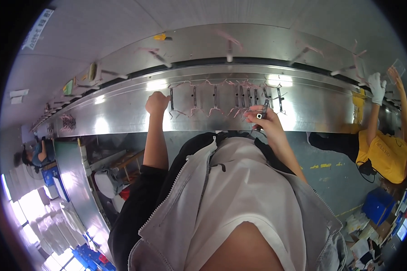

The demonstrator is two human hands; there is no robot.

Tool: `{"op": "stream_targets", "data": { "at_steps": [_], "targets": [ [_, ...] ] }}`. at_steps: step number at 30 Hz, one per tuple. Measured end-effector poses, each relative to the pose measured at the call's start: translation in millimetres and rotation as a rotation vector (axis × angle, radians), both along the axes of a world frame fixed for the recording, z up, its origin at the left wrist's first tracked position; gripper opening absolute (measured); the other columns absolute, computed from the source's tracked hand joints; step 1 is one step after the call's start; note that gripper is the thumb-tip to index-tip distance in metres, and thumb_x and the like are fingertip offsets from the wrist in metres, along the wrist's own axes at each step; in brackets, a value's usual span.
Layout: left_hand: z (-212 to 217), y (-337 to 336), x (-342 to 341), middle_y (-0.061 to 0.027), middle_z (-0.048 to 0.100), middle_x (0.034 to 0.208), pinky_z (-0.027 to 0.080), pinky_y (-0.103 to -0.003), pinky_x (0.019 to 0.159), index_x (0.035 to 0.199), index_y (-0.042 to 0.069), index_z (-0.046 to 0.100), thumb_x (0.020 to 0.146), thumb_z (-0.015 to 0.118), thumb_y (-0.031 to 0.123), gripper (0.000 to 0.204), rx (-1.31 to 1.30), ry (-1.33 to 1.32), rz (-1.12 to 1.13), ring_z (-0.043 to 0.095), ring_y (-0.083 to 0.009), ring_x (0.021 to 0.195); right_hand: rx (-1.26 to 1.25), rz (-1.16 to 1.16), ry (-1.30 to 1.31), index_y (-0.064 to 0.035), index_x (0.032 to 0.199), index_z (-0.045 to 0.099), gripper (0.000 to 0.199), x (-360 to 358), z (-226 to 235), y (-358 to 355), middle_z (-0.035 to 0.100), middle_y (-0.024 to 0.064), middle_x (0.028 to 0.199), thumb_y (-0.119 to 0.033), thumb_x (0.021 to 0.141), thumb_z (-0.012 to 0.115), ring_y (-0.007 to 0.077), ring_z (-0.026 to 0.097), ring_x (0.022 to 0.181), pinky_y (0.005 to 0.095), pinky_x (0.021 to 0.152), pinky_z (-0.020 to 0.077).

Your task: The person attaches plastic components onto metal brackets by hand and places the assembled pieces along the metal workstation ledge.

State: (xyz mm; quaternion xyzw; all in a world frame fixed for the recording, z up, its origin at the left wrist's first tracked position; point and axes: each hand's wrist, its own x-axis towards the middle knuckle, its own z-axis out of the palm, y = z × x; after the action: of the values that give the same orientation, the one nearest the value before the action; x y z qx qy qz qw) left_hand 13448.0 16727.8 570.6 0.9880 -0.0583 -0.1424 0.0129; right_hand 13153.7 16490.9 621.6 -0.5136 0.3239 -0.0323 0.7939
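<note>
My left hand (pixel 157 104) is closed, knuckles up, over the metal bench at the left end of a row of parts. Its thumb side is right beside the leftmost dark narrow bar (pixel 171 98), and whatever the fingers may pinch is hidden. At the row's right part, my right hand (pixel 272 123) grips a dark slim piece (pixel 264 109) between thumb and fingers. A small black square with a light centre (pixel 259 116) shows at these fingers. Several similar dark bars with pinkish, wire-like ends, among them one bar (pixel 215 97), lie spaced along the bench.
The long shiny metal bench (pixel 131 106) runs across in front of me, with pegs (pixel 229 52) along its back. More wired parts (pixel 68 123) lie far left. A co-worker in a yellow top (pixel 384 153) reaches over the bench at right, one hand gloved (pixel 376 88).
</note>
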Motion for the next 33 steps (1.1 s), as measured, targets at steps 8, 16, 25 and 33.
{"op": "stream_targets", "data": {
  "at_steps": [8, 16, 25, 33],
  "targets": [
    [-11, 96, 67, -0.0128, 0.065, 0.092, 0.05, -0.039, 0.073, 0.088, 0.01, 0.066, 0.068, 0.066, 0.039, 0.035, 0.068, -0.023, -0.016, 0.062, -0.0302, 0.088, -0.016, 0.021, -0.024, -0.0047, 0.108, 0.054, 0.03, 66, 10, 90, 0.065, 0.0084, 0.097, -0.009, 0.079, 0.062, 0.0138, 0.061, 0.083, 0.0246, 0.067, 0.0444],
    [-16, 179, 132, -0.0112, 0.065, 0.096, 0.05, -0.04, 0.075, 0.09, 0.012, 0.067, 0.069, 0.064, 0.042, 0.037, 0.027, 0.013, 0.017, 0.062, -0.0299, 0.09, -0.022, 0.006, 0.002, -0.0053, 0.107, 0.054, 0.028, 125, 14, 177, 0.065, 0.0084, 0.096, -0.009, 0.08, 0.061, 0.014, 0.061, 0.083, 0.0248, 0.066, 0.044],
    [8, 276, 193, -0.0083, 0.066, 0.089, 0.05, -0.038, 0.073, 0.086, 0.015, 0.067, 0.072, 0.062, 0.042, 0.031, -0.161, -0.086, 0.052, 0.063, -0.0282, 0.087, -0.05, 0.018, 0.027, -0.0064, 0.107, 0.055, 0.029, 199, 32, 270, 0.065, 0.0086, 0.096, -0.009, 0.079, 0.062, 0.0149, 0.061, 0.083, 0.0244, 0.066, 0.043],
    [-14, 396, 241, -0.0097, 0.067, 0.083, 0.049, -0.031, 0.066, 0.091, 0.012, 0.067, 0.076, 0.063, 0.035, 0.028, -0.65, -0.148, 0.228, 0.065, -0.0189, 0.072, -0.03, 0.074, -0.008, -0.0049, 0.107, 0.053, 0.031, 278, 34, 356, 0.064, 0.0076, 0.093, -0.01, 0.079, 0.064, 0.0132, 0.06, 0.081, 0.0243, 0.064, 0.0422]
  ]
}}
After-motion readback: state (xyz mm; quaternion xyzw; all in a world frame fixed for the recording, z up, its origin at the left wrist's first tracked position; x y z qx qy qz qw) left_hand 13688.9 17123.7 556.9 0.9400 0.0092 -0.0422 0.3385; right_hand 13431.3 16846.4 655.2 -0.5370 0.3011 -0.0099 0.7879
